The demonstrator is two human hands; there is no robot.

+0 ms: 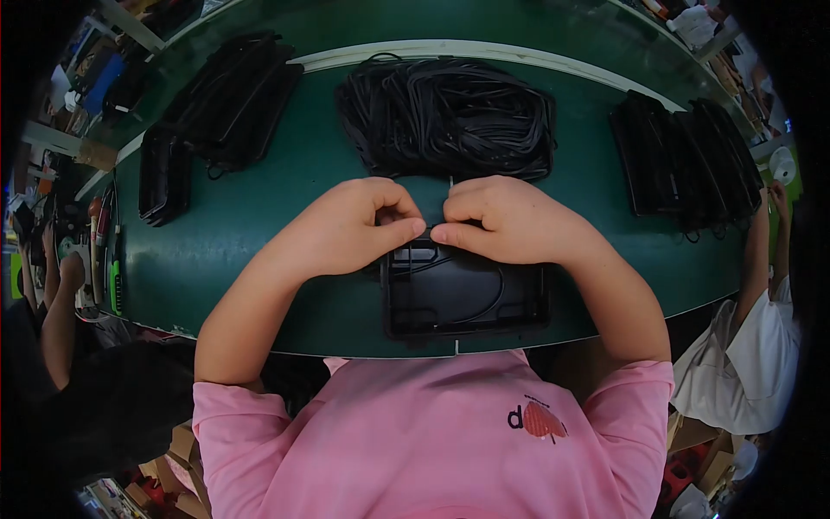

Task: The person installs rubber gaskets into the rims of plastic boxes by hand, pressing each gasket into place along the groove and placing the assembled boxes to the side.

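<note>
The left hand [367, 222] and the right hand [512, 221] were held close together, fingers curled inward and each thumb brought up to its index finger; whether anything was pinched between the fingertips could not be told. The fingertips were held over the upper edge of an open black case [441, 294], which was laid on the green table [216, 238] directly in front of the pink shirt [415, 415]. Inside the case a thin black cord [503, 290] was seen, curved across the floor; its upper end was hidden near the hands. Just beyond the hands, a large heap of black cords [445, 117] was piled in looped bundles. Farther out, more black cases were stacked in a left group [229, 99] and a right group [683, 164]; their contents could not be made out. At the table's left end a green-handled tool [116, 287] was placed, and other people's arms were seen at both sides.
</note>
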